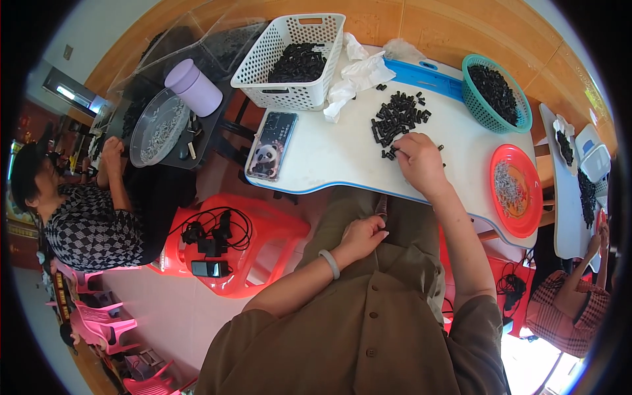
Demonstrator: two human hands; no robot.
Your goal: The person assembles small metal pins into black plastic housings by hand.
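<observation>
My right hand (420, 161) is over the white table, its fingers drawn together on a small black cylindrical piece at the near edge of a loose pile of black pieces (398, 117). A few more of these pieces lie scattered beside the pile. Low over my lap, my left hand (360, 238) has its fingers curled in, with a grey band on the wrist. A narrow patterned object (382, 204) shows just beyond its fingertips; whether the hand grips it is hidden.
Around the white table (329, 168) stand a white basket (289, 93) and a green basket (484, 108), both with black pieces. A red plate (495, 204) holds small metallic bits. A panda-cased phone (271, 148) and crumpled tissue (359, 72) lie there. People sit at both sides; a red stool (263, 247) holds cables.
</observation>
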